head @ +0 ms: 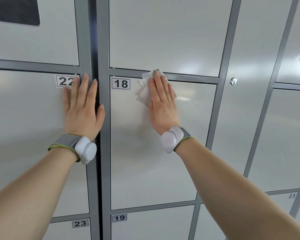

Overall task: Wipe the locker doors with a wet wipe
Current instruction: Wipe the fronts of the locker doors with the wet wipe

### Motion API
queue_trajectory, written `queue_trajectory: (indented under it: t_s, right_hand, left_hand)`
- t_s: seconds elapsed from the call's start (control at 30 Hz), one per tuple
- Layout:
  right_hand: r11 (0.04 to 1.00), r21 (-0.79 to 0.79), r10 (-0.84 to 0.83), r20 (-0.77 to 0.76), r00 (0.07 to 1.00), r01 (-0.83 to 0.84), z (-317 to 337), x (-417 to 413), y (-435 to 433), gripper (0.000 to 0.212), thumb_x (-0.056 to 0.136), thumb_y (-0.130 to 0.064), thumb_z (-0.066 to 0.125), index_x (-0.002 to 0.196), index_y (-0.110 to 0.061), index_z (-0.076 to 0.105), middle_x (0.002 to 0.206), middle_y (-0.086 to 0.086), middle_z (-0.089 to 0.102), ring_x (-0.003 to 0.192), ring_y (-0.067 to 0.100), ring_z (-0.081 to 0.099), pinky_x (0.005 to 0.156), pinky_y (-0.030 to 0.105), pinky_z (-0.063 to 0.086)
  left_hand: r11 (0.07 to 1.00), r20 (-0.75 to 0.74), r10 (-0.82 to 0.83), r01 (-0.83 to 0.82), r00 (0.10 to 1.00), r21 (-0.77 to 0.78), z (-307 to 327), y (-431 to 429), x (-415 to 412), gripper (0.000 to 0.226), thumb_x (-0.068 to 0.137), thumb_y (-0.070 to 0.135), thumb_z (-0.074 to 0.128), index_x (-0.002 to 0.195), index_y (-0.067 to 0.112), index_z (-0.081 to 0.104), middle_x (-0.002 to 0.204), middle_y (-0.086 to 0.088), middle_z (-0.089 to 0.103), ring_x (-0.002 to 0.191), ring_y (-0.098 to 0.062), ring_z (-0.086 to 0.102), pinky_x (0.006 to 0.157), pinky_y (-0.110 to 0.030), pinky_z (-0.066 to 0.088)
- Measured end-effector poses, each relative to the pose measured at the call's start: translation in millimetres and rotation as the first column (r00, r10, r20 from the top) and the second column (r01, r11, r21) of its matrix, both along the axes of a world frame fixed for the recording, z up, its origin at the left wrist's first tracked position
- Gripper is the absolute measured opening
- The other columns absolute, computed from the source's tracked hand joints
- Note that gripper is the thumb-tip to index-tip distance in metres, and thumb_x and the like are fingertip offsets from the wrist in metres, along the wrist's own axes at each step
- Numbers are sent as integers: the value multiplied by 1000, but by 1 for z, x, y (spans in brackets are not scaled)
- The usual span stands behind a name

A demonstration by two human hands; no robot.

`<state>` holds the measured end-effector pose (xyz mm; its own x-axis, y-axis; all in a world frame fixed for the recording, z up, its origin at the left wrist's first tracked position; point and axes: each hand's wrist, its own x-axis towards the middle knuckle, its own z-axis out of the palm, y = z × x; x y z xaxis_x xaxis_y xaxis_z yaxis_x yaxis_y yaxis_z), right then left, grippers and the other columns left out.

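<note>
Now I have both hands flat against door 18 (pixel 145 161) and door 22 (pixel 24 127), mid-frame.
My right hand (pixel 163 104) lies open, fingers straight, pressing the wet wipe (pixel 145 90) onto door 18's top edge, right of its number label (pixel 120 83). My left hand (pixel 83 108), also open and holding nothing, rests on door 22 and the grey post (pixel 103 153) beside it.

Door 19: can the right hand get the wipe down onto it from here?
Probably yes: the right hand presses the wet wipe on door 18, directly above door 19, with only a frame bar between.
</note>
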<state>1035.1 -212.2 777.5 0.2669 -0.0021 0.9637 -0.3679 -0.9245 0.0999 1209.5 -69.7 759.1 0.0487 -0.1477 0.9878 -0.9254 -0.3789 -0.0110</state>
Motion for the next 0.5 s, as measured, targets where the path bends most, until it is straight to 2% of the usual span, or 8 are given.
queue_trajectory:
  t_s: [0.33,0.5]
  right_hand:
    - [987,-153,24,-189,982,-53,-16,3,4,68,79,11,50,144,2,33,153,18,29,143,29,17,120,37,6]
    - [984,-171,-1,-302,953,-53,-23,-12,-3,59,86,0,42,145,-1,34,154,15,29,144,25,15,120,31,1]
  left_hand:
    - [1000,36,23,-22,999,-18,-4,-6,4,56,94,24,37,147,9,29,154,-17,23,142,-36,13,116,-39,-9]
    - [998,47,47,-44,998,-46,-6,-10,7,56,93,23,39,147,10,30,154,-15,25,143,-35,14,116,-42,-4]
